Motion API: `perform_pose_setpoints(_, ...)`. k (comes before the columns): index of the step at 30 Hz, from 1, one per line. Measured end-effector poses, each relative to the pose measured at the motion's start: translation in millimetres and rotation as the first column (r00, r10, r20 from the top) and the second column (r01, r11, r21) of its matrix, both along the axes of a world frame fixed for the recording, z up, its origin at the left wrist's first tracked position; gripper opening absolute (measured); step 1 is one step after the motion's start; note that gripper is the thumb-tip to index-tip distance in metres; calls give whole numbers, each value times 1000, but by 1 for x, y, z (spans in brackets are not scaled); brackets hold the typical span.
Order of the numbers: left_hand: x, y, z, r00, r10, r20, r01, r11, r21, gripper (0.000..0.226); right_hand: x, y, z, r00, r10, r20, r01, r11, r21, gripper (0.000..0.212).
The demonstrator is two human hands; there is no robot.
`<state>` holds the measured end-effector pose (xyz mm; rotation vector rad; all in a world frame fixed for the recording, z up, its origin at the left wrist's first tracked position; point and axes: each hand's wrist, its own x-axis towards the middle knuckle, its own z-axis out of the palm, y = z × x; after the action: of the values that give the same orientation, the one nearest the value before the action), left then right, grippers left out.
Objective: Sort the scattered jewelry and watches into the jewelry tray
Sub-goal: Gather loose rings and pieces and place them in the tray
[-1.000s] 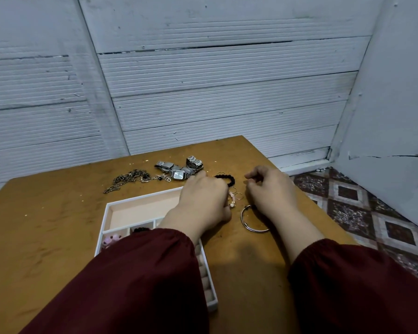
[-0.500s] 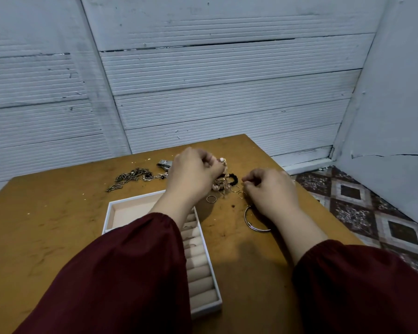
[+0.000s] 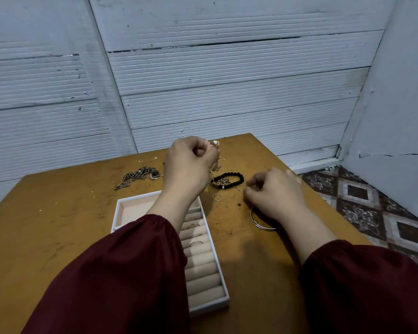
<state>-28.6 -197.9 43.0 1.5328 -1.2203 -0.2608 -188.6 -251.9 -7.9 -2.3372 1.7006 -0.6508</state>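
Our left grip (image 3: 188,162) pinched a dangling chain (image 3: 215,166), right grip (image 3: 275,192) curled by rings (image 3: 217,197), hold unclear; tray (image 3: 117,209) drop looked next.

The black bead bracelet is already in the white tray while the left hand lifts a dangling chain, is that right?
Not quite: the head view shows the black bead bracelet lying on the table, outside the white tray. The left hand does lift a dangling chain.

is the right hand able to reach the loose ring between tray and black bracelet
Probably yes: the thin ring lies on bare table just left of the right hand, nothing over it; the left hand holds a chain higher up.
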Motion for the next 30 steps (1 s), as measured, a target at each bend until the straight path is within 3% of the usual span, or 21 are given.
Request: perform_pose_setpoints(30,-9,3,-3,997,-41,-65,43,999,24,19,7,0,-1,998,-59,-28,62,989,131,12)
